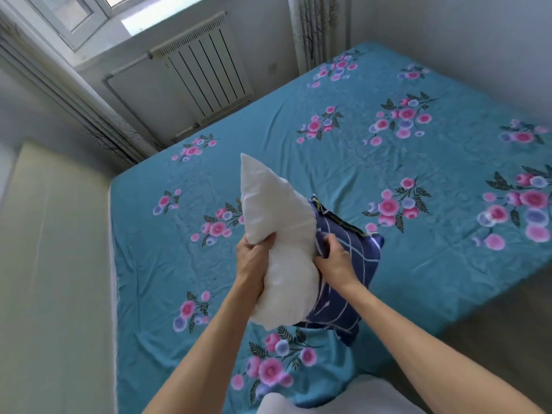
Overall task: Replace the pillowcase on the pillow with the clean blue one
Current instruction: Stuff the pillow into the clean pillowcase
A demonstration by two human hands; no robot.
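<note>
Left hand point(254, 258) clutches the bare pillow point(280, 240), soft, light, squashy; right hand point(333, 258) pinches the limp blue pillowcase point(349, 264) beside it. Best gripped at corners.

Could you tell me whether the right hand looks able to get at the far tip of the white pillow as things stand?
Probably yes: the pillow tip stands bare above both hands. But the right hand grips the navy pillowcase and would need to let go.

One pillow point(280, 234) — one pillowcase point(343, 264) — two hands.
</note>
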